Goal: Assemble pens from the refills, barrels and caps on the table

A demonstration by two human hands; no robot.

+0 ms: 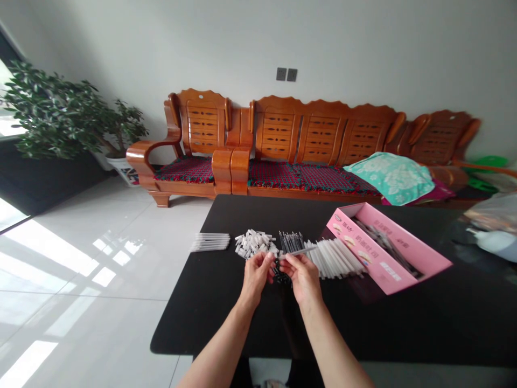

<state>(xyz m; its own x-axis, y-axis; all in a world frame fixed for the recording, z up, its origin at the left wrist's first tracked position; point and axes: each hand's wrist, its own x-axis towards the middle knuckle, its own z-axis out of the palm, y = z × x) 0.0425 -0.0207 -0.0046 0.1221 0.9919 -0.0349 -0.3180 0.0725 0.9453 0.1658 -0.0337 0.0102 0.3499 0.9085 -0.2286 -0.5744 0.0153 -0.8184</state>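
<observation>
Between my right hand's (299, 272) thumb and fingers is a slim whitish pen barrel (301, 251), slanting up to the right. My left hand (257, 272) is closed in a pinch close to the barrel's near end; what its fingertips hold is too small to tell. Small black parts (281, 274) lie beneath and between my hands. Just beyond my left hand is a heap of short white pen caps (254, 242). Dark thin refills (291, 241) lie side by side past my fingertips, and many white barrels (337, 257) spread to the right.
A row of white pens (210, 242) lies at the left edge of the black table (226, 312). On the right stands an open pink box (388, 248) with greyish sticks inside. A plastic bag (495, 215) and white object (496, 243) sit far right. Wooden seats (278, 129) stand behind.
</observation>
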